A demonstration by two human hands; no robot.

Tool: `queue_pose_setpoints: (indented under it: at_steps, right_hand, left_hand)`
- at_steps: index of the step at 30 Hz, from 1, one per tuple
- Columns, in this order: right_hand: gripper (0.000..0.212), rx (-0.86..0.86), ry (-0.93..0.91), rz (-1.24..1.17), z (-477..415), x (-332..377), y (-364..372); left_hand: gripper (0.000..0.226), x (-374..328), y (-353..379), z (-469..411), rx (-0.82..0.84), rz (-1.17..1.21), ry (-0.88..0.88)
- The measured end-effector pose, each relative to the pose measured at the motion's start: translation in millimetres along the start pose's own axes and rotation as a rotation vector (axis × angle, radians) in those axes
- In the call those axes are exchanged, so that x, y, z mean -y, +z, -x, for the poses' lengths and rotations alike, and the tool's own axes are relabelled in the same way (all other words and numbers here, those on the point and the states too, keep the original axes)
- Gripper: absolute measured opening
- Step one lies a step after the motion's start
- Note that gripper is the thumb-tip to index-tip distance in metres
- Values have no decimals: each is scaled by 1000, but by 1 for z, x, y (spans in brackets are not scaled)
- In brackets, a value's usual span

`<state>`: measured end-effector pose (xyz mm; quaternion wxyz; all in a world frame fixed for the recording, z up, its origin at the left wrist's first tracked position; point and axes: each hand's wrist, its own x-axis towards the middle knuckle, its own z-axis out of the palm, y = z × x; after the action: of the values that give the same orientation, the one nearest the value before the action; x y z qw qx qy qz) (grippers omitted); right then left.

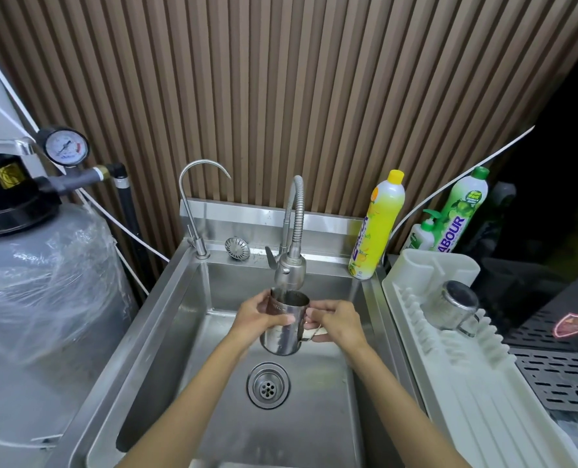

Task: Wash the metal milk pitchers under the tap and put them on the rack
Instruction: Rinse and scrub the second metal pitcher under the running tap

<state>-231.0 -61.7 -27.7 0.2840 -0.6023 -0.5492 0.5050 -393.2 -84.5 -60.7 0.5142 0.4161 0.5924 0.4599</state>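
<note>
Steel sink [166, 332], left hand [262, 315] and right hand [339, 324] curled around pitcher [282, 334] under tap [291, 268]; second pitcher [454, 307] upturned on rack [466, 383].

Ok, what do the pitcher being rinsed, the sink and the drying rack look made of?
The pitcher looks like stainless steel: polished, with mirror-like reflections on its wall. The sink seems to be brushed steel, with duller, streaky glare. The rack is probably plastic: matte off-white with moulded ribs.
</note>
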Motion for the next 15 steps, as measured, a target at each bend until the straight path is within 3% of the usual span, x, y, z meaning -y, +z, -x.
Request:
queue_pose_setpoints:
  at_steps: [3, 8, 11, 15]
  right_hand:
    - [22, 68, 43, -188, 0, -5, 6]
    - [22, 195, 113, -472, 2, -18, 17]
    - [30, 238, 146, -653, 3, -26, 27]
    - [41, 220, 91, -678, 7, -24, 30]
  left_hand:
    - [77, -8, -5, -6, -26, -218, 27]
    - [78, -27, -3, -8, -86, -533, 99]
    - [76, -33, -1, -8, -86, -625, 164]
    - [81, -35, -6, -9, -96, -582, 202]
